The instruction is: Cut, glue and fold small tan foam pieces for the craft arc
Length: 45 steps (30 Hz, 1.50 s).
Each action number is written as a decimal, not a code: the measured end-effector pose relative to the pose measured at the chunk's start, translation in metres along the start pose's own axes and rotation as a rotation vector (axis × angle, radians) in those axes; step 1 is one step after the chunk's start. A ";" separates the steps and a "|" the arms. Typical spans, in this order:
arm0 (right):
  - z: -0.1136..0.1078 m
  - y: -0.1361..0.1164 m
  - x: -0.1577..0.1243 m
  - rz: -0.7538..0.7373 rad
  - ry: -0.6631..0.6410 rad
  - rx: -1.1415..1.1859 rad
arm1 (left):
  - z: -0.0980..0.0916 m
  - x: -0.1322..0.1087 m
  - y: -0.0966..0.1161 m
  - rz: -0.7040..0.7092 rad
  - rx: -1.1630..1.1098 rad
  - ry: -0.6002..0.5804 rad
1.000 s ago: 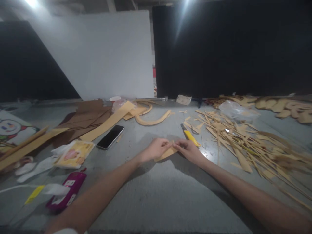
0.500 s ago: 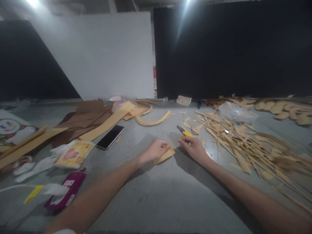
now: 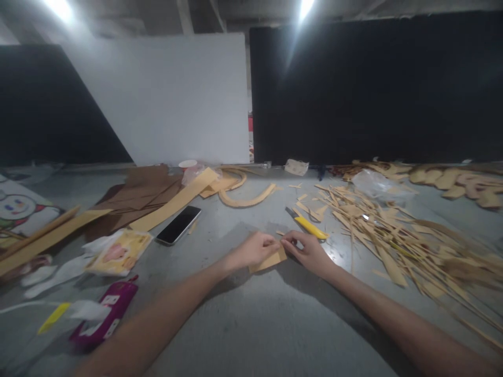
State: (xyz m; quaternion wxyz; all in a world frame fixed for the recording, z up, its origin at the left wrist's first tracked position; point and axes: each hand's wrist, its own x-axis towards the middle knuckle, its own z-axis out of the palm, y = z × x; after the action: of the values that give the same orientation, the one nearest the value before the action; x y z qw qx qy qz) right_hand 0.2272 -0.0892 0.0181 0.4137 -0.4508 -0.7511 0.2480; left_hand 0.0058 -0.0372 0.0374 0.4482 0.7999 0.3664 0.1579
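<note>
My left hand (image 3: pixel 254 248) and my right hand (image 3: pixel 308 248) meet over a small tan cardboard piece (image 3: pixel 271 260) lying on the grey table (image 3: pixel 259 319). Both hands have their fingers curled and pinched at the piece's upper edge, fingertips almost touching. A yellow utility knife (image 3: pixel 308 225) lies just behind my right hand, untouched.
A black phone (image 3: pixel 178 224) lies left of centre beside long cardboard strips (image 3: pixel 175 201) and brown sheets (image 3: pixel 137 193). A heap of thin cardboard offcuts (image 3: pixel 393 230) fills the right side. A purple pouch (image 3: pixel 104 317) and a yellow packet (image 3: pixel 118 252) sit at the left.
My right hand went briefly back to the yellow knife, then returned to the cardboard piece beside my left hand. The view tilted slightly downward.
</note>
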 end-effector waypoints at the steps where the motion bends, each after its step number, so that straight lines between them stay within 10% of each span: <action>1: 0.000 0.000 0.000 0.000 0.004 0.001 | 0.000 0.000 0.001 0.002 0.000 -0.010; 45: 0.005 0.005 -0.003 -0.410 0.087 -0.361 | 0.006 -0.008 0.012 0.079 -0.095 -0.053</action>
State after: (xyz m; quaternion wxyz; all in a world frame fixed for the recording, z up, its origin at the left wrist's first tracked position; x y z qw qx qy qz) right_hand 0.2257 -0.0891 0.0104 0.4000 -0.3662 -0.8402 0.0018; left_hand 0.0096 -0.0507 0.0448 0.4885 0.7955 0.3148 0.1714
